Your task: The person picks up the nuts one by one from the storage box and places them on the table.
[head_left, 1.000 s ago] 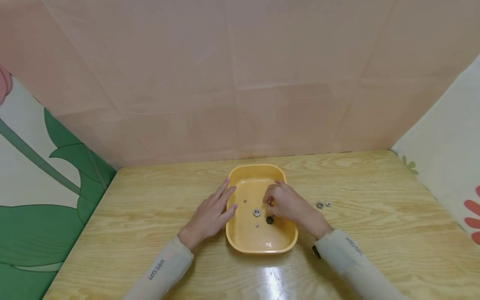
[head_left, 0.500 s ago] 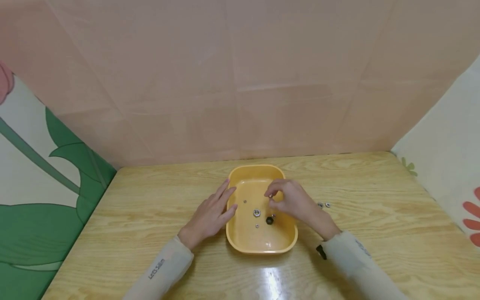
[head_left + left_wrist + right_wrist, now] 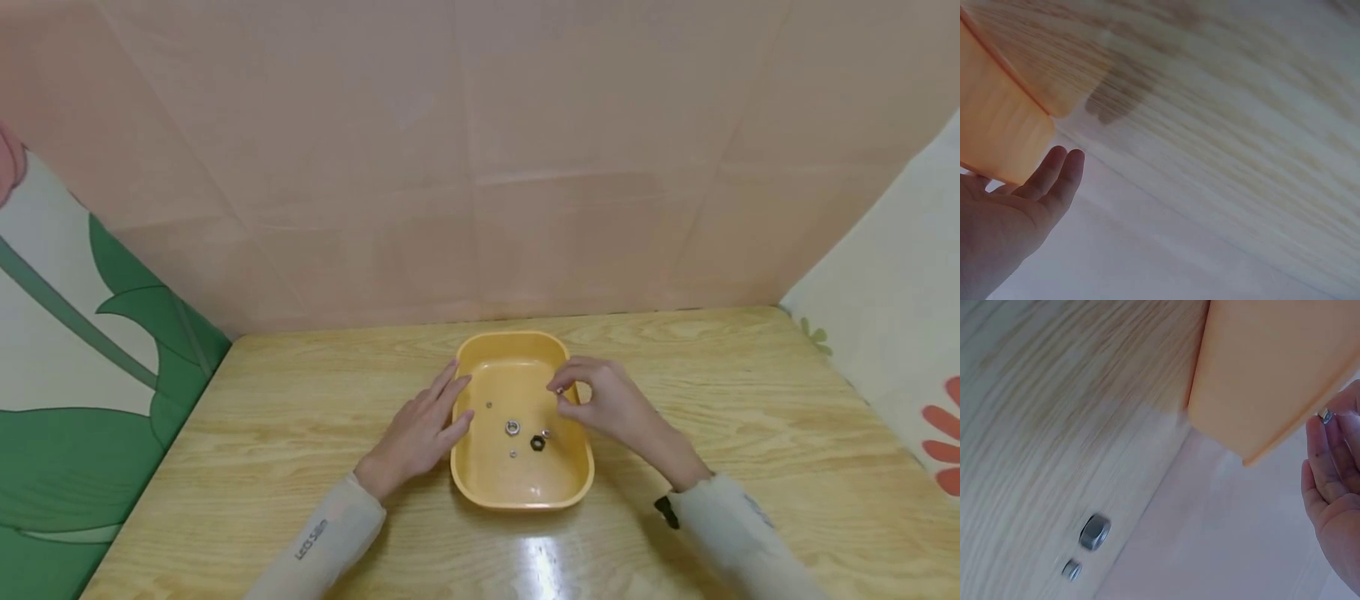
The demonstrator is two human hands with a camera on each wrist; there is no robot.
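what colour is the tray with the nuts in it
The tray is plain warm yellow, shown best in the head view.

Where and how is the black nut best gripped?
Black nut: probably best pinched from above, across two opposite outer sides, since it appears flat, hole up, inside the walled yellow tray. Avoid its far-right side, where a small silver piece sits close.

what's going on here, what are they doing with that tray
A person's right hand pinches what looks like a small silvery metal nut by the right rim of a yellow rectangular plastic tray. The left hand rests on the tray's left rim. Inside lie a black hexagonal nut, a larger silvery metal nut and a few tiny silvery pieces. The right wrist view shows two more silvery metal nuts on the wood-grain table outside the tray.
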